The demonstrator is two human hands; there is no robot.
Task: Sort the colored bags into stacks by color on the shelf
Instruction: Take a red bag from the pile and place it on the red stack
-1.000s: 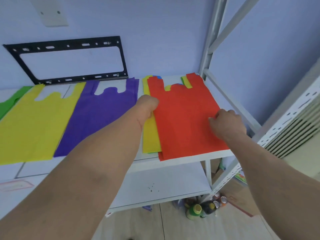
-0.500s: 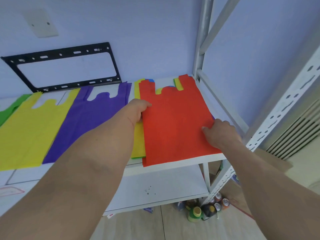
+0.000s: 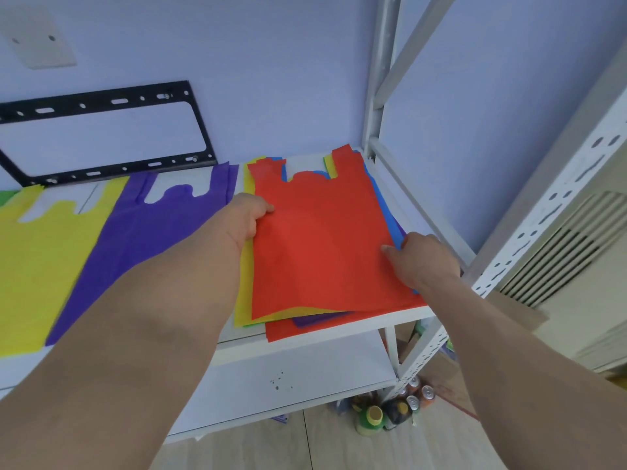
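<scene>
Head view, white shelf [image 3: 339, 337], lavender wall [image 3: 271, 62]

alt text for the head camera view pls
Two hands, left hand and right hand, grip the side edges of a red bag atop a mixed pile on a white shelf; purple bag and yellow bag lie left.

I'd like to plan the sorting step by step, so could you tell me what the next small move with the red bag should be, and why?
Probably lift the top red bag clear of the mixed pile. The left hand and the right hand already pinch its two side edges, its near edge is raised off the yellow bag underneath, and no red stack shows yet beside the purple stack.
</scene>
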